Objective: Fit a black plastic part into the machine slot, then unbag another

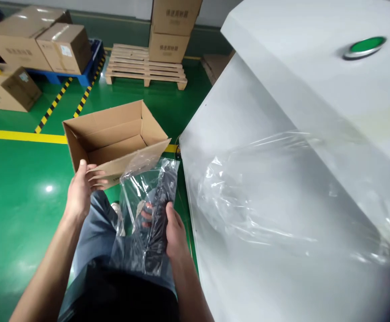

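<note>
My right hand (175,228) grips a clear plastic bag (132,210) with a long dark item (157,228) inside, its kind not plain to see. The thumb lies on the near side, and the fingertips show through the film behind. My left hand (82,188) has its fingers stretched apart at the near wall of an open cardboard box (116,127). I cannot tell whether they press on it. The box stands tilted in front of my legs, and nothing shows inside the part of it in view.
A large white surface (282,273) fills the right side, with clear plastic film (228,192) lying on it and a green oval button (367,45) above. A wooden pallet (127,62) with stacked cartons stands behind. More cartons (27,36) sit at far left on a blue pallet (89,76).
</note>
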